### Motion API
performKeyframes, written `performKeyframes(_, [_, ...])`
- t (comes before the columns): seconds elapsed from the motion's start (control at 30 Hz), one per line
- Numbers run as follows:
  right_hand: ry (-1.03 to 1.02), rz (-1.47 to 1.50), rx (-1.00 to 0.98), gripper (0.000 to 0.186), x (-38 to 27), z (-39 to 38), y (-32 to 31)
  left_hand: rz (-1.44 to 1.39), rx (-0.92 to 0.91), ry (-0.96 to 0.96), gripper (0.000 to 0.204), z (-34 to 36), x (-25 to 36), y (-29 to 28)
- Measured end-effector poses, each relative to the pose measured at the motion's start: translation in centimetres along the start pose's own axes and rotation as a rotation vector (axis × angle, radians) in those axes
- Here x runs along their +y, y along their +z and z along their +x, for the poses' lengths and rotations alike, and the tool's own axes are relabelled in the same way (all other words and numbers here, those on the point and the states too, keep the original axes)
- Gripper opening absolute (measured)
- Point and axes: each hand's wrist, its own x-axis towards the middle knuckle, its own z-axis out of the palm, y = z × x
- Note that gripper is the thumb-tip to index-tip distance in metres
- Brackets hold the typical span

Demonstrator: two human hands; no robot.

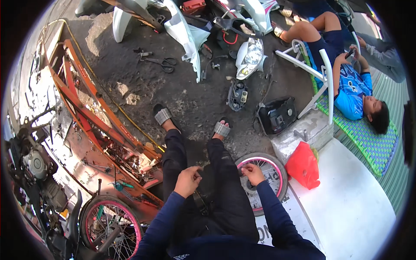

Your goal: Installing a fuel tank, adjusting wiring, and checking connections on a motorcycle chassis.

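Note:
I sit with my knees apart, both hands raised in front of my thighs. My left hand [188, 181] is above my left thigh, its fingers curled in and the thumb pressed to them. My right hand [252, 174] is just past my right thigh, thumb and fingers pinched together. Whatever either hand holds, if anything, is too small to make out. Beneath the right hand, in the picture, lies a wheel with a pink rim [284, 180]. The hands are apart from each other.
An orange metal frame [93, 110] and motorcycle engine [37, 164] are left; another pink-rimmed wheel [138, 229] stands nearby. Ahead lie scissors [167, 65], white fairings [184, 37], a headlight [251, 56] and a black part [277, 115]. Right are a red bag [303, 164] and a person [351, 91] lying down.

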Motion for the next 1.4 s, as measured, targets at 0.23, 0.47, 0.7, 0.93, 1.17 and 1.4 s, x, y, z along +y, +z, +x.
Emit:
performKeyframes(0.23, [0.131,-0.209,0.670,0.051,19.8,15.7,-15.2,-0.012,-0.259,0.062,0.027,13.4,-3.2,14.7])
performKeyframes(0.47, [0.523,0.598,0.913,0.099,23.3,28.3,-21.3,0.165,-0.174,0.252,0.045,38.2,-2.5,29.3])
performKeyframes(0.7, [0.236,0.969,0.876,0.092,23.1,31.9,-20.3,0.378,0.239,0.475,0.043,60.3,4.1,38.9])
performKeyframes(0.93, [0.094,1.244,0.922,0.085,26.0,33.4,-20.2,0.360,-0.154,0.281,0.034,62.1,6.1,43.0])
performKeyframes(1.17, [-0.202,1.362,0.914,0.056,25.0,34.1,-23.0,0.015,-0.337,0.059,0.023,60.2,6.4,45.4])
performKeyframes(1.4, [-0.208,1.434,0.894,0.046,22.3,29.8,-20.0,-0.028,-0.307,0.092,0.041,55.0,4.3,39.8])
